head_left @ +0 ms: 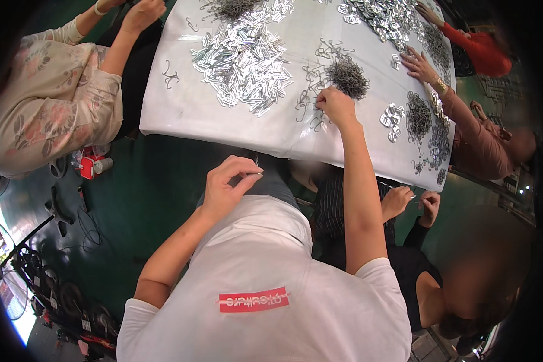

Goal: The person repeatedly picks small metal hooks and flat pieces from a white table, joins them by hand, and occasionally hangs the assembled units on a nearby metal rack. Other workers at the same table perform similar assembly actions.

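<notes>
My left hand (228, 184) is raised in front of my body, off the table's near edge. Its thumb and fingers are pinched together on a small shiny metal piece (259, 173), mostly covered by the fingertips. Out over the table reaches my right hand (338, 107), its fingers curled down among loose bent wire hooks (311, 84). Whether a hook is between those fingertips is hidden. Just beyond this hand lies a dense dark pile of wire hooks (348, 77). To its left spreads a big heap of flat, shiny metal strips (241, 69).
White sheeting covers the table (181, 108). Flat metal buckles (392, 117) and more hook piles (419, 114) lie at the right. Co-workers sit around: a floral sleeve (72, 102) at left, a hand with a bracelet (419, 65) at right, another person's hands (398, 202) close beside me.
</notes>
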`<move>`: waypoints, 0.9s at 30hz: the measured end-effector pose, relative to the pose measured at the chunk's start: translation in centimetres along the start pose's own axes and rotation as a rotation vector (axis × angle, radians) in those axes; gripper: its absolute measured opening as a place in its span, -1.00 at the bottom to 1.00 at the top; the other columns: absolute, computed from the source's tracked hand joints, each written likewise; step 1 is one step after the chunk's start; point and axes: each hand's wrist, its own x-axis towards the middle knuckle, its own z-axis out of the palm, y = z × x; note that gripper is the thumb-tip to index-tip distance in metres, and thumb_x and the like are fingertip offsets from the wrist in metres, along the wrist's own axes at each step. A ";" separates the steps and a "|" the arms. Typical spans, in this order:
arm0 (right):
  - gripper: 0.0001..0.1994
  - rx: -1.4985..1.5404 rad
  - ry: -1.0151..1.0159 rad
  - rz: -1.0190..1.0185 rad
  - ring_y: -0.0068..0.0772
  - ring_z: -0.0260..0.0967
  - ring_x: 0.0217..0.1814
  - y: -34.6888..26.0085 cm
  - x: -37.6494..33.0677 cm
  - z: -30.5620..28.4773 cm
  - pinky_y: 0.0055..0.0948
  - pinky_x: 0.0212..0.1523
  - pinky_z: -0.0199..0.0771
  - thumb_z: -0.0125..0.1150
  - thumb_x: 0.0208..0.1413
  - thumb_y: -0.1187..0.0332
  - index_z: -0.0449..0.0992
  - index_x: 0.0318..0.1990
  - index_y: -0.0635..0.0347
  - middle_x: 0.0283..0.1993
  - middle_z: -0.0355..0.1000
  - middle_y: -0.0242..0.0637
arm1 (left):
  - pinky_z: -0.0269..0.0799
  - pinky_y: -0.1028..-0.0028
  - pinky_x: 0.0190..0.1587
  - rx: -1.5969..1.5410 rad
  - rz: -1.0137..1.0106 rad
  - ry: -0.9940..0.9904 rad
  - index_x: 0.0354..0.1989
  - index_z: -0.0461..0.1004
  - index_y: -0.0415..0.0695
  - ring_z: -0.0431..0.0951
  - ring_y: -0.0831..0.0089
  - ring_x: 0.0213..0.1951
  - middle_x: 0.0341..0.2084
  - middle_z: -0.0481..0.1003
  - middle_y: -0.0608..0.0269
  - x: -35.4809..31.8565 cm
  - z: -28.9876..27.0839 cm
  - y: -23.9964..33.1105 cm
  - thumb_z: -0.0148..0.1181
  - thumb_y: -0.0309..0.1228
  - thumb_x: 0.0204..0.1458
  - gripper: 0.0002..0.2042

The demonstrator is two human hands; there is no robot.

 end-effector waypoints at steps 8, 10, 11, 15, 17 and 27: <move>-0.90 0.125 0.227 0.024 -0.16 0.49 -0.23 -0.4 -2.4 1.3 -0.21 -0.21 0.43 0.25 0.00 0.39 0.52 -0.35 0.20 -0.30 0.52 -0.17 | 0.44 0.55 -0.30 0.016 0.036 0.007 -0.32 0.58 -0.20 0.49 0.48 -0.38 -0.35 0.57 0.24 0.1 0.1 -0.4 0.30 -0.61 -0.09 -0.86; -0.88 0.390 0.286 0.105 -0.24 0.49 -0.27 -1.2 -3.7 1.7 -0.29 -0.23 0.43 0.24 0.02 0.41 0.53 -0.31 0.24 -0.31 0.54 -0.16 | 0.44 0.55 -0.31 0.020 0.028 0.005 -0.31 0.58 -0.20 0.49 0.49 -0.39 -0.36 0.58 0.25 -0.3 0.2 -0.5 0.30 -0.60 -0.08 -0.86; -0.87 0.553 0.322 0.112 -0.30 0.49 -0.30 -1.8 -4.5 1.9 -0.34 -0.25 0.43 0.24 0.04 0.41 0.54 -0.29 0.26 -0.32 0.54 -0.18 | 0.44 0.55 -0.31 0.025 0.027 0.008 -0.31 0.58 -0.20 0.49 0.49 -0.39 -0.36 0.58 0.26 -0.5 0.3 -0.6 0.29 -0.60 -0.07 -0.87; -0.82 1.072 0.267 0.168 -0.66 0.32 -0.36 -5.7 -8.6 1.9 -0.62 -0.31 0.31 0.23 0.11 0.39 0.55 -0.19 0.31 -0.37 0.49 -0.44 | 0.43 0.55 -0.33 0.052 0.052 0.025 -0.30 0.58 -0.19 0.48 0.50 -0.41 -0.37 0.58 0.28 -1.1 0.5 -1.1 0.28 -0.59 -0.05 -0.87; -0.88 1.316 0.203 0.163 -0.68 0.31 -0.38 -8.3 -11.9 1.5 -0.66 -0.33 0.26 0.24 0.09 0.43 0.54 -0.25 0.27 -0.35 0.49 -0.43 | 0.42 0.59 -0.30 0.056 0.074 0.006 -0.27 0.57 -0.20 0.49 0.56 -0.39 -0.35 0.55 0.29 -1.3 0.4 -1.2 0.25 -0.62 -0.02 -0.87; -0.93 1.783 0.073 0.183 -0.64 0.28 -0.23 -16.4 -20.6 2.1 -0.64 -0.20 0.26 0.29 0.04 0.51 0.53 -0.32 0.20 -0.17 0.39 -0.45 | 0.42 0.56 -0.38 0.010 0.100 0.024 -0.25 0.58 -0.17 0.48 0.52 -0.47 -0.38 0.56 0.27 -2.5 0.5 -0.6 0.26 -0.61 -0.05 -0.83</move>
